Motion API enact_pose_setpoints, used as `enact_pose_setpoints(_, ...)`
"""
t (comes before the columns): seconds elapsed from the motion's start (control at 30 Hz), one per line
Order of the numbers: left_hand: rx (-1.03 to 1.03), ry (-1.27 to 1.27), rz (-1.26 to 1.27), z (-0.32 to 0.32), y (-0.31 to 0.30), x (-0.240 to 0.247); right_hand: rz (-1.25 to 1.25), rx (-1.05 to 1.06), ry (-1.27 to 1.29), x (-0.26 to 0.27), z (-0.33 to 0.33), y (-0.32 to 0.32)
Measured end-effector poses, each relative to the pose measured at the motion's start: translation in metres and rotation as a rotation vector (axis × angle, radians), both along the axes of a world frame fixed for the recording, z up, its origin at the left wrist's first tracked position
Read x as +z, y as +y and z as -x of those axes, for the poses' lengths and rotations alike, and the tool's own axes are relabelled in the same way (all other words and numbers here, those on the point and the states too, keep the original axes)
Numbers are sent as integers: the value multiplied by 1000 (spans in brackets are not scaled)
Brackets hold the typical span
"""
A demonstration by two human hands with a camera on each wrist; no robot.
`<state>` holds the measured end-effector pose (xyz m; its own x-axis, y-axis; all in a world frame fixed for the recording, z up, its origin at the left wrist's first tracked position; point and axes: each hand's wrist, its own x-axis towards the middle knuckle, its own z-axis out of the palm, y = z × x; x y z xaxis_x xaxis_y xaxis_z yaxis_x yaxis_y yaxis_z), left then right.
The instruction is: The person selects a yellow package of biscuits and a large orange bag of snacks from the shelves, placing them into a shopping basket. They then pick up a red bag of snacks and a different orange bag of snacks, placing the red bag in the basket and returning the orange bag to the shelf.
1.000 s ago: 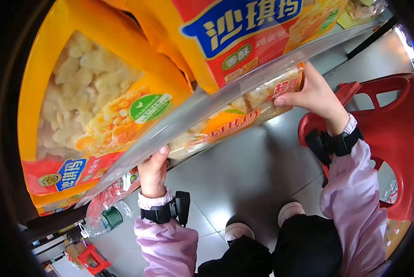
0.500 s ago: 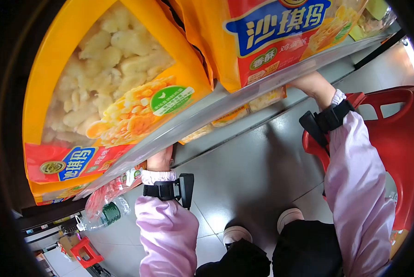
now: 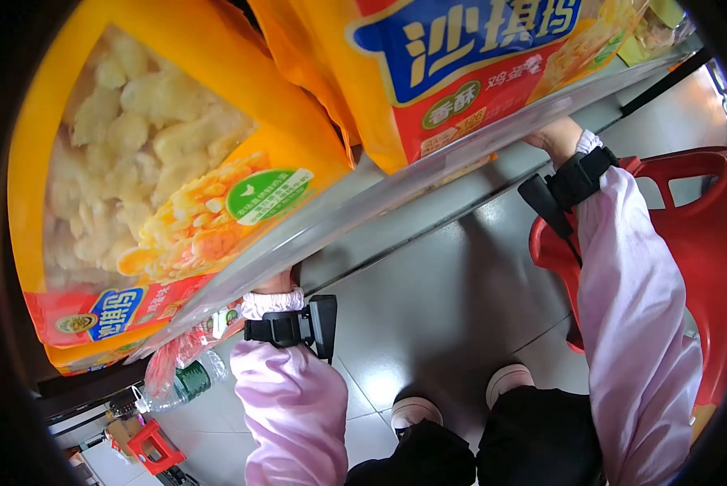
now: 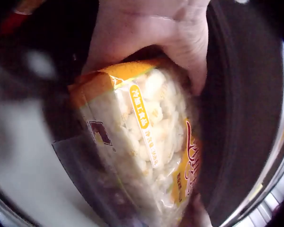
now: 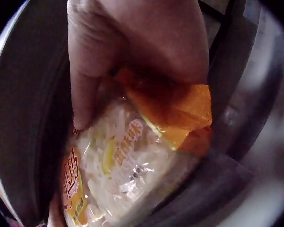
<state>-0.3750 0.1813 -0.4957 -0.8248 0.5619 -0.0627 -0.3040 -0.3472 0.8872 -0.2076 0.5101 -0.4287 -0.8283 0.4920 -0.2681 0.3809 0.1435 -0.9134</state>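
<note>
A long clear snack bag (image 4: 146, 127) with orange ends and pale puffed pieces inside is gripped at both ends. My left hand (image 4: 151, 28) holds one orange end, its thumb down along the side. At the opposite end, my right hand (image 5: 137, 38) grips the orange wrapper, thumb on the printed face. In the head view both hands reach in under the clear shelf edge (image 3: 379, 202), which hides most of the fingers. Only a thin strip of the bag shows below that edge.
Two large yellow snack packs (image 3: 169, 219) stand on the upper shelf, close in front. A red plastic chair (image 3: 663, 251) is at the right. On the left are a plastic bottle (image 3: 191, 382) and a small red stool (image 3: 154, 447). Grey tiled floor (image 3: 428, 324) lies below.
Both hands have moved forward under the shelf with the snack bag, which was plainly visible a second ago and is now mostly hidden in the head view.
</note>
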Motion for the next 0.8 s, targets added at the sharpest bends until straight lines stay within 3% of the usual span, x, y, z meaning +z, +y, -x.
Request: enact_pose_setpoints(0.8,32,12,-1,2,0,-2,56,-47,107,-17,3,-1)
